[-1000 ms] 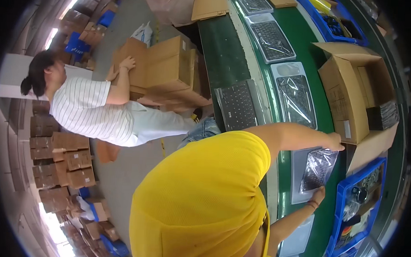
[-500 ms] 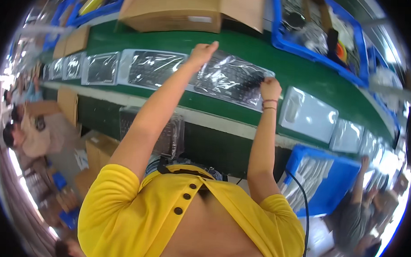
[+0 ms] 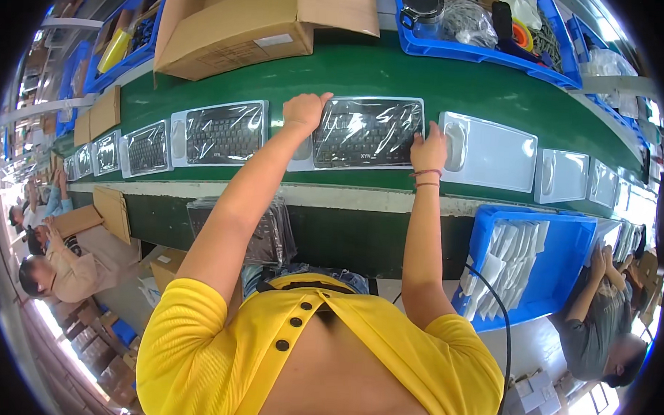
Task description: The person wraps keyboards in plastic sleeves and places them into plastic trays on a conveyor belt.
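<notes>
A black keyboard in clear, shiny plastic wrap lies face up over a pale tray on the green bench. My left hand is curled at its upper left corner, fingers closed against the edge. At the right edge my right hand pinches the keyboard's side, thumb over the wrap. To the left, another wrapped keyboard rests in its own tray. Right of my right hand sits a pale tray without a keyboard.
An open cardboard box and a blue bin of odds and ends stand behind. Wrapped keyboards are stacked below the bench edge. A blue crate holds white packets. Co-workers sit at both sides; a black cable hangs right.
My view has turned, so the bench row looks more level. My right hand has gone from a fist at the keyboard's right end to a pinch with its fingers less curled.
</notes>
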Demonstrator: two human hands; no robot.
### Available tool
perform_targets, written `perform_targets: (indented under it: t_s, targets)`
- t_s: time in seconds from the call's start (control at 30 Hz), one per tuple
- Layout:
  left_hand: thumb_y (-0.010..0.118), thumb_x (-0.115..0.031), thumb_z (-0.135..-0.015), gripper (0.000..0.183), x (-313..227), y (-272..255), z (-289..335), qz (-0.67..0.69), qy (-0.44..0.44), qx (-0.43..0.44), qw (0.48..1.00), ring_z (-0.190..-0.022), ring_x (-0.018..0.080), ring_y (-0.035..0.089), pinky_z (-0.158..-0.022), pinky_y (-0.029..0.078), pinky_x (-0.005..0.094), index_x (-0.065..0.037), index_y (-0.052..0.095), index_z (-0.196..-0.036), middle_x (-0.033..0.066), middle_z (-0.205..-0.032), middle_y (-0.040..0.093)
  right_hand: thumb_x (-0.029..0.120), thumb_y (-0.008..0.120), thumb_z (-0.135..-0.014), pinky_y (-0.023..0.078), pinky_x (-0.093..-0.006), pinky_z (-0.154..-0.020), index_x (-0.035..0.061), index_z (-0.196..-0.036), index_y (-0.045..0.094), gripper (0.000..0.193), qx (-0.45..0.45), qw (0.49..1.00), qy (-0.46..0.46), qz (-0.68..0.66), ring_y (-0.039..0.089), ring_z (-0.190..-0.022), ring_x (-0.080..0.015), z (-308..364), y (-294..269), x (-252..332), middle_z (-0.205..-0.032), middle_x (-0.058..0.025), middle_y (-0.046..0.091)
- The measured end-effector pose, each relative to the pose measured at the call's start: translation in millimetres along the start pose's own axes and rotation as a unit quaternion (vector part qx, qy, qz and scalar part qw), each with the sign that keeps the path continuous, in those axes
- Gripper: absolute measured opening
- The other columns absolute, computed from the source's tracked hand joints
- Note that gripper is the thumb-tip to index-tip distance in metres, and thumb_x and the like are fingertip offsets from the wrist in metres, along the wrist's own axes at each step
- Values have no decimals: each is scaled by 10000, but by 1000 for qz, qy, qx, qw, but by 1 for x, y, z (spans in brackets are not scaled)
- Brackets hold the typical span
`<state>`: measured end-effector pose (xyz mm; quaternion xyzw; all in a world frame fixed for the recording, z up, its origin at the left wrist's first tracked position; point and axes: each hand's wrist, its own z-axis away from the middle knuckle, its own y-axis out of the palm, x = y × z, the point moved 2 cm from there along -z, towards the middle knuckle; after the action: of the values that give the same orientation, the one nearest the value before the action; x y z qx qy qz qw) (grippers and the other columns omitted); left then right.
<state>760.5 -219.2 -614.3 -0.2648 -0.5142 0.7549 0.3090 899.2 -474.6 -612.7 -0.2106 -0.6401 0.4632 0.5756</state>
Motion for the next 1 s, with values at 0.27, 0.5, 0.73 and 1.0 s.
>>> perform_targets:
  t_s: [0.27,0.5,0.73,1.0]
  targets:
    - [666,-178,-849,256,38,24,8,448,-175,118,869,-533,237,642,-489,535,348,61,638,-765,153,-668,646,128,751,-713,505,-415,-732,40,-1053,676,359,16,995,-2,-102,634,-807,-350,3,26,-35,-894,-174,646]
    - [813,-319,-672,537,28,-2,29,165,-84,-52,981,-802,390,621,-766,510,423,44,603,-1007,191,-958,648,122,780,-687,516,-371,-712,24,-1034,678,375,39,981,32,-188,656,-742,-298,6,32,-30,-853,-154,674]
    - [846,-477,-551,1314,12,17,75,24,125,26,991,-1453,310,93,-1152,46,535,-2,58,-1488,178,-1564,85,107,766,-707,457,-423,-891,-3,-1200,549,549,41,994,-62,-79,551,-1051,-381,38,19,-9,-1152,-207,561]
    - [796,-381,-670,1116,27,-17,136,81,91,-97,988,-1433,347,160,-1142,94,547,10,129,-1476,204,-1540,169,70,673,-752,422,-453,-914,46,-1069,607,325,70,973,-173,-133,564,-1034,-336,129,18,111,-1060,-122,626]
